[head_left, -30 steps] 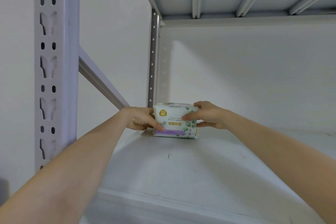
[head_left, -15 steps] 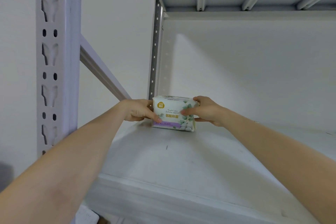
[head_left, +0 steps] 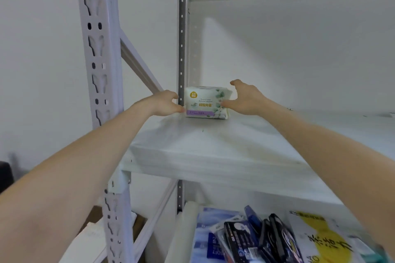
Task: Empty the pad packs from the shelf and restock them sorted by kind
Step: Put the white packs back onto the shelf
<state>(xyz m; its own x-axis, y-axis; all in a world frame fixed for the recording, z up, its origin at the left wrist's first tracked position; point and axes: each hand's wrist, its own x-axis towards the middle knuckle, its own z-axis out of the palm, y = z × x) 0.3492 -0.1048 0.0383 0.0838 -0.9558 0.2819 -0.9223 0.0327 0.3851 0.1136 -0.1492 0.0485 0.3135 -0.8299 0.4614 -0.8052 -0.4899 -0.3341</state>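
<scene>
**Fingers (head_left: 235,82) fan off a pad pack parked in the back corner**

Fingers of the right hand (head_left: 245,99) are spread and released at the pad pack's (head_left: 206,102) 3 o'clock, index raised, thumb tip at the wrapper's right edge. The left hand (head_left: 164,103) sits at the pack's 9 o'clock, fingers loosely curled round nothing. Its thumb tip is at the lower left corner, and I cannot tell whether it touches.

The pack stands upright on the shelf board (head_left: 213,151), printed face forward, at about 11 o'clock on the board and just beside the rear post (head_left: 181,49). That corner looks like a deliberate start to a row: post and wall square the pack up, and the board to its right is left free for the other kinds. Both hands flank it, probably to steady it as they let go.

At 6 o'clock, on the tier below, lies a heap of mixed packs (head_left: 256,239) beside a yellow-printed bag (head_left: 320,241), seemingly stock waiting to be sorted.

Half a second ago both hands gripped the pack, thumbs across its front. Now the right has opened away and the left thumb has slid off the face. The pack sits in much the same corner, and the lower tier has come into sight.
</scene>
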